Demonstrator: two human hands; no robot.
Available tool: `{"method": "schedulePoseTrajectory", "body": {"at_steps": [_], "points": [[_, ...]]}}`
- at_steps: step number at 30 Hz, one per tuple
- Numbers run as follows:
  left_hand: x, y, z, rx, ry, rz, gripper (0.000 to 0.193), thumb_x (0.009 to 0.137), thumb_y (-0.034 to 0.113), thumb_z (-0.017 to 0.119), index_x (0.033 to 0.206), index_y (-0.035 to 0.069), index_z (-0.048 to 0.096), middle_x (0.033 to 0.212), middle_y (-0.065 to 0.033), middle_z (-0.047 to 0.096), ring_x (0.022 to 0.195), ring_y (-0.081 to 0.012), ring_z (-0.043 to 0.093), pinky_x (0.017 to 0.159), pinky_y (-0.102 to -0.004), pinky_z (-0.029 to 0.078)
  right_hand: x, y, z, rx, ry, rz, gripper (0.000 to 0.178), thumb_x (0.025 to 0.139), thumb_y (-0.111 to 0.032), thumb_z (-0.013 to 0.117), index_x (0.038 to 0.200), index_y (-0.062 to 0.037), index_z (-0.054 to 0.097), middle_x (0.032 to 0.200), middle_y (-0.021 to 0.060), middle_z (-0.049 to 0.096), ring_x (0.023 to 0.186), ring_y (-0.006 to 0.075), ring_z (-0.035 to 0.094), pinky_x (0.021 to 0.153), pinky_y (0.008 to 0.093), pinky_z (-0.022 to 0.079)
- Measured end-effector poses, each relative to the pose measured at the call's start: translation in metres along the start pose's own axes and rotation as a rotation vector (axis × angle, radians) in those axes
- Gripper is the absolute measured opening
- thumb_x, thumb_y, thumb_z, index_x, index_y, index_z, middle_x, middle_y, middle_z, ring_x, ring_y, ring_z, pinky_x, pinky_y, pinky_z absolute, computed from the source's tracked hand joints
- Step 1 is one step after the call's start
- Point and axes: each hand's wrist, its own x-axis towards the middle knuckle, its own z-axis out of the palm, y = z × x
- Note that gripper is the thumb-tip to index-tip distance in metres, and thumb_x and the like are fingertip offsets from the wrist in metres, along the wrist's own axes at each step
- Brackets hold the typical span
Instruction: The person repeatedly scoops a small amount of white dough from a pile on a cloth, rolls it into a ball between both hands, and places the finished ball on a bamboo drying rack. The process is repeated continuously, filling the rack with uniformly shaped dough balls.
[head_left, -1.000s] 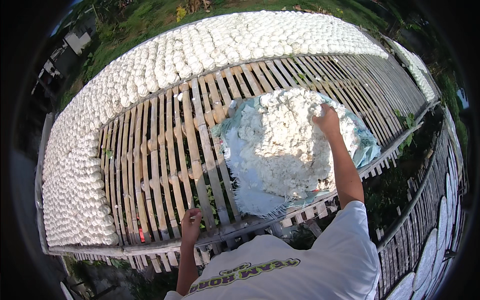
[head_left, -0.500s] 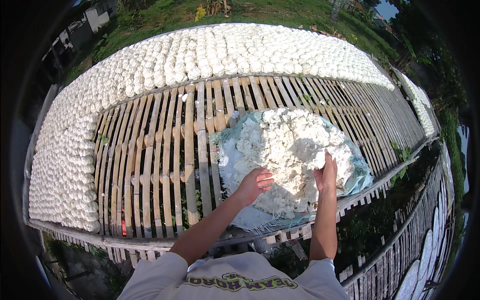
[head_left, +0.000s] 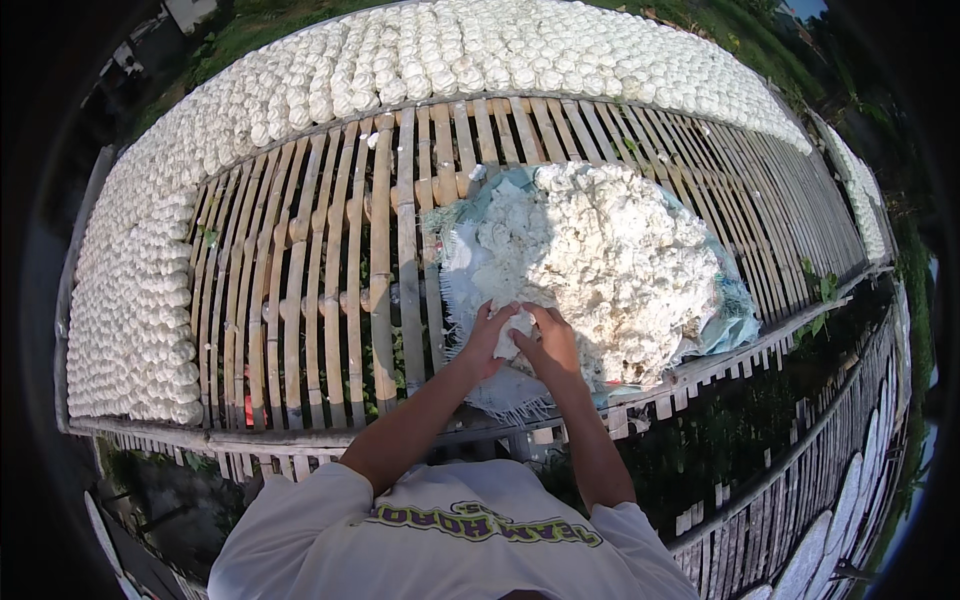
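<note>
White lump (head_left: 514,335) held in the middle

The lump sits between the left hand (head_left: 484,340) and the right hand (head_left: 552,345), close to the near edge of the rack (head_left: 330,340). Both hands reach forward and in, curled, pinching it. They cover part, so I cannot tell its long side or where it points. Just beyond, a sack (head_left: 738,318) carries a big white pile (head_left: 625,255). White balls (head_left: 135,330) fill the rack's left and far edges.
</note>
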Motion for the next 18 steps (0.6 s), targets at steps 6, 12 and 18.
{"method": "schedulePoseTrajectory", "body": {"at_steps": [6,12,18], "points": [[-0.006,0.003,0.015,0.107,0.006,-0.023,0.097,0.094,0.044,0.076,0.168,0.029,0.015,0.158,-0.0077,0.047,0.142,-0.0284,0.049,0.112,-0.0627,0.03,0.006,0.003,-0.02,0.101,-0.063,0.128,0.059,0.081,-0.019,0.082,0.135,-0.0039,0.064,0.111,0.021,0.069,0.094,0.033,0.071,0.082,0.045,0.056],[-0.01,0.004,0.018,-0.075,-0.068,0.009,0.101,0.091,0.053,0.078,0.167,0.029,0.016,0.16,-0.0131,0.042,0.142,-0.0321,0.046,0.113,-0.0734,0.019,0.005,0.004,-0.015,0.037,0.117,-0.171,0.05,0.081,-0.015,0.083,0.127,-0.0008,0.07,0.096,0.0196,0.074,0.092,0.0349,0.075,0.081,0.0439,0.058],[-0.014,-0.001,0.029,0.108,0.121,0.037,0.098,0.092,0.059,0.075,0.166,0.028,0.018,0.156,-0.0132,0.044,0.14,-0.0347,0.048,0.113,-0.066,0.031,0.012,0.014,-0.01,0.117,0.09,-0.079,0.042,0.082,-0.012,0.086,0.12,-0.0001,0.074,0.089,0.0154,0.074,0.075,0.0215,0.071,0.07,0.0364,0.056]]}}
